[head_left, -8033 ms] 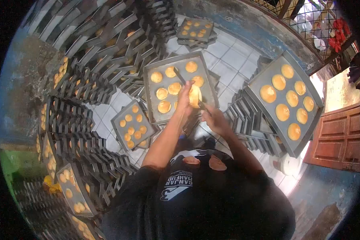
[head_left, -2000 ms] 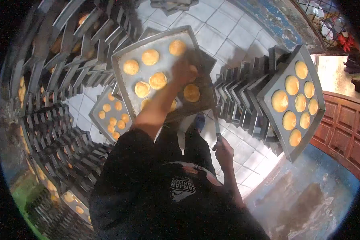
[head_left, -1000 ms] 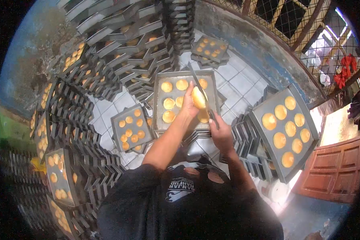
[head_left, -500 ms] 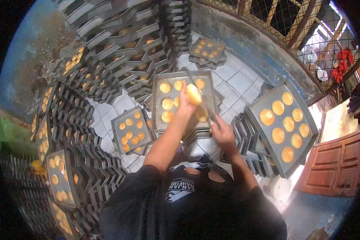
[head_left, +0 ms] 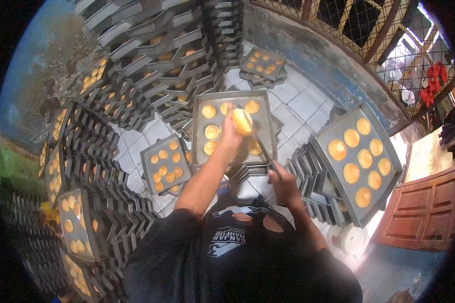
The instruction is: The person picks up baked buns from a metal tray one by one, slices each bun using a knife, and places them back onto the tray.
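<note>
Holding a bun over the tray

Gripping a knife (head_left: 266,151), the right hand (head_left: 284,178) sits nearest. Farther off, the left hand (head_left: 231,132) is closed around a bun (head_left: 242,121), raised above the tray (head_left: 268,113) of buns.

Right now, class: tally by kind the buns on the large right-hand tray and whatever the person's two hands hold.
Tray buns, on right tray: 9
Held bun, left hand: 1
Knife, right hand: 1
Total: 11

black short-sleeved T-shirt (head_left: 237,262) | white printed lettering on chest | bare forearms
</note>
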Tool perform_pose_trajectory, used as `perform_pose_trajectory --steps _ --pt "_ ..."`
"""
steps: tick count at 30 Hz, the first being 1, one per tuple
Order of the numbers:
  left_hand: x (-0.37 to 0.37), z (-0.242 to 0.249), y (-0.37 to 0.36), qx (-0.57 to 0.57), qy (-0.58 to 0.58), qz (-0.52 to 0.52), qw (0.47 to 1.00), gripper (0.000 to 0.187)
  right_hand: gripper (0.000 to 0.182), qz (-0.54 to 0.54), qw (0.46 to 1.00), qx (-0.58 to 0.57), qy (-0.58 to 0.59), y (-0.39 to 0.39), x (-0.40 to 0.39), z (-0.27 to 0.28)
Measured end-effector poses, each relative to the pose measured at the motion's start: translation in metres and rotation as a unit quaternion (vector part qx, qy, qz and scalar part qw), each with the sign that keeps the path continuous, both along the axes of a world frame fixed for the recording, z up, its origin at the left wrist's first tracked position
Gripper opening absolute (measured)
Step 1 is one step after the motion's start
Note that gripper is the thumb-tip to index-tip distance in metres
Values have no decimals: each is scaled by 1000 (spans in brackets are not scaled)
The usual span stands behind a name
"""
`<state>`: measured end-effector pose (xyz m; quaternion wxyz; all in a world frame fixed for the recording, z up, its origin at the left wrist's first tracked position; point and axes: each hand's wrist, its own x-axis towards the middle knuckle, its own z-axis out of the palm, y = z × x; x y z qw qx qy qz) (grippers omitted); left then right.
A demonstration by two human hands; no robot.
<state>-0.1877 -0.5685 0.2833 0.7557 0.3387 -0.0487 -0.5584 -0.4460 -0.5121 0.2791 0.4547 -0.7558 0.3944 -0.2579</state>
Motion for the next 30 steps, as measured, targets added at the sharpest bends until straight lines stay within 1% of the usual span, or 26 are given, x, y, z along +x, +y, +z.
perform_pose_trajectory --steps 2,3,4,5,6,7,8,9,10,12,14,15,16,17,18,19,20,21,22,23,24,25,26,28,29,30 --pt "-27 -14 -4 17 12 -4 1000 46 44 -36 998 3 -42 -8 10 12" --pt "-37 -22 -7 15 23 -20 999 45 45 -13 999 27 -43 -18 16 27" --pt "-43 -26 -8 12 33 -36 999 45 45 -21 998 30 -43 -25 18 29" --pt "-44 -13 -8 17 48 -23 998 48 44 -14 998 44 -39 -31 21 31" --pt "-34 -13 -10 17 46 -26 998 48 43 -5 998 55 -35 -35 24 33" --pt "-20 -11 -11 -1 46 -19 999 51 42 -6 1000 -6 -25 -27 17 23" --pt "-5 -16 -14 -19 47 -10 999 54 42 -2 1000 -9 -25 -17 10 21" --pt "7 -18 -16 4 32 9 999 62 42 2 1000 28 11 -9 3 19" --pt "7 -24 -18 4 34 14 999 62 42 3 997 67 48 -6 1 18" --pt "-12 -29 -16 69 -28 14 997 67 42 3 994 90 68 -12 6 13" --pt "-29 -38 -17 75 -51 -13 996 70 43 -10 1000 -2 -11 -34 23 4" --pt "-31 -40 -20 71 -31 -21 997 70 45 15 997 76 -4 -41 30 38" --pt "-30 -40 -22 67 -12 -27 997 70 45 13 997 78 -4 -41 29 28" --pt "-22 -38 -28 82 -19 22 996 69 46 15 999 40 -23 -44 28 10" --pt "-9 -37 -31 82 -20 25 996 69 47 19 999 0 -41 -45 28 4" --pt "8 -38 -30 68 -17 27 997 68 47 23 999 -1 -40 -37 20 -2" --pt "20 -39 -30 55 -14 31 998 67 45 10 998 54 22 -24 11 -3" --pt "25 -39 -27 68 1 24 997 67 44 -4 990 110 85 -18 8 -3" --pt "21 -42 -23 73 4 25 997 67 44 -3 989 115 88 -19 11 -6" --pt "11 -50 -22 80 -11 -2 997 67 43 5 993 95 64 -21 15 -8" --pt "-5 -45 -20 85 -25 -32 996 68 41 10 996 75 40 -25 23 -4" --pt "-25 -39 -18 137 -28 -19 990 70 38 1 997 64 38 -36 39 -2" --pt "-26 -42 -19 143 -26 -25 989 70 38 -4 997 70 40 -48 49 -1" --pt "-18 -46 -28 116 61 -27 991 69 36 11 998 56 31 -63 62 -1" --pt "-1 -65 -38 93 63 -8 994 65 35 3 998 6 61 -62 59 -12" --pt "13 -70 -42 95 66 -6 993 65 35 6 998 8 64 -56 50 -24"
